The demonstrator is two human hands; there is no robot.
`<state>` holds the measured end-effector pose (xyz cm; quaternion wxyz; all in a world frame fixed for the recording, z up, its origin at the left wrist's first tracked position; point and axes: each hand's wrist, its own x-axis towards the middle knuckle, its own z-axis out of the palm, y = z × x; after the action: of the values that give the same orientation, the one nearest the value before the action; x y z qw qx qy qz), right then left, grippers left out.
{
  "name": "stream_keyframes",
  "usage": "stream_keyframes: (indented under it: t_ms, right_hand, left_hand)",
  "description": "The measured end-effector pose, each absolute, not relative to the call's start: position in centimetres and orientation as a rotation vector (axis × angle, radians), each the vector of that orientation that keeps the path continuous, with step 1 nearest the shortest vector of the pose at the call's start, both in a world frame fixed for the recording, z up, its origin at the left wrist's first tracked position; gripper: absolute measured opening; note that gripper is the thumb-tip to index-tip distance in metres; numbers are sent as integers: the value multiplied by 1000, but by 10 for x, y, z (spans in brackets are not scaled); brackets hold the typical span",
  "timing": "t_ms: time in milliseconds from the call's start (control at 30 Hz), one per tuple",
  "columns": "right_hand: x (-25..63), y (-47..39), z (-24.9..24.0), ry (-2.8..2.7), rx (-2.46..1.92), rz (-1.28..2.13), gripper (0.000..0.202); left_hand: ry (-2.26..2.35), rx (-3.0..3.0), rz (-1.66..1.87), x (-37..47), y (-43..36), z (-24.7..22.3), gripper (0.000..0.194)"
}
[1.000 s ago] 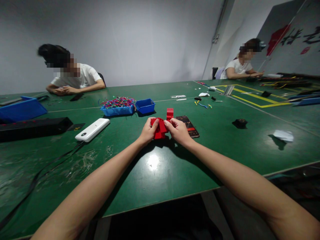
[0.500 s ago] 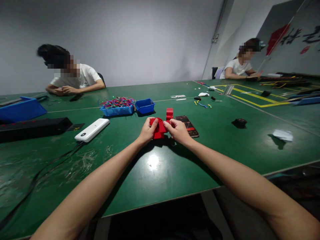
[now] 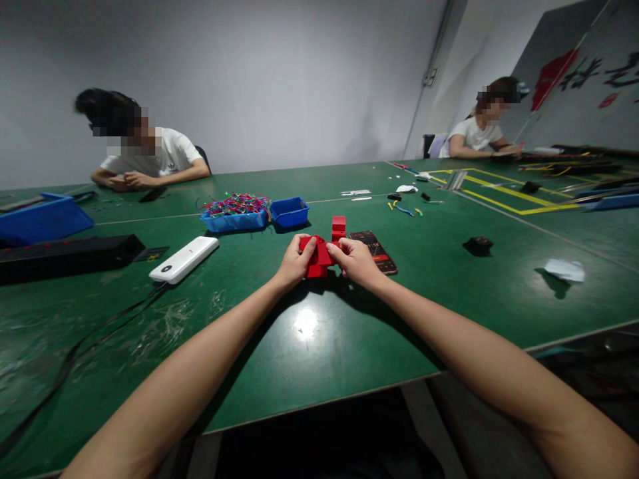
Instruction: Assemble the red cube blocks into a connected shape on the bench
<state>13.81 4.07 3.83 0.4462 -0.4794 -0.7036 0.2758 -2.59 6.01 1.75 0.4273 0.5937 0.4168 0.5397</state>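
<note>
Between my hands is a red block-like part (image 3: 321, 256), held just over the green table (image 3: 279, 386). My left hand (image 3: 295, 259) grips its left side, thumb on top. On its right side, my right hand (image 3: 355, 258) pinches the same part with thumb and forefinger. A second red piece (image 3: 338, 226) rises just beyond my right fingertips; I cannot tell whether it joins the held part. Beside my right hand lies a phone (image 3: 382, 253) with its screen lit. My fingers hide the underside of the red part.
A blue tray of colourful wires (image 3: 235, 219) and a smaller blue bin (image 3: 289, 211) stand ahead. To the left are a white power bank (image 3: 184, 259) with a cable and a black strip (image 3: 70, 256). Pliers (image 3: 403, 209) lie right of centre. Two people sit across the table.
</note>
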Motion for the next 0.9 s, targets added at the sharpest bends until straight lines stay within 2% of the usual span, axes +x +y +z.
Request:
stream_keyframes:
  t_ms: [900]
  right_hand:
    - [139,44,34,-1724,-1097,868,40]
  left_hand:
    - [1048,1519,1353,-27,64,14,45]
